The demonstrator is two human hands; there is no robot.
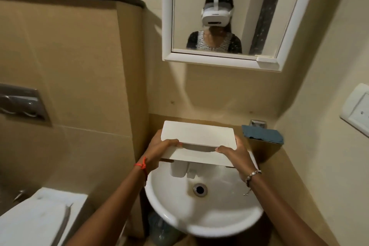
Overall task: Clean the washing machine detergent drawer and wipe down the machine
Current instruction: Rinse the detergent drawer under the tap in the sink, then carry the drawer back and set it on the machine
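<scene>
I hold the white detergent drawer [196, 136] over the back of a white round sink [203, 219]. Its flat front panel faces me and its compartments hang down toward the basin. My left hand [159, 148] grips the drawer's left end, with a red thread on the wrist. My right hand [234, 153] grips the right end, with a beaded bracelet on the wrist. The sink's drain [200, 189] lies just below the drawer. The washing machine is not in view.
A blue cloth [263, 135] lies on the ledge right of the sink, by a chrome fitting [258, 124]. A white-framed mirror [229, 16] hangs above. A toilet lid [38, 219] and flush plate [22, 104] are at left. A wall switch [357, 110] is at right.
</scene>
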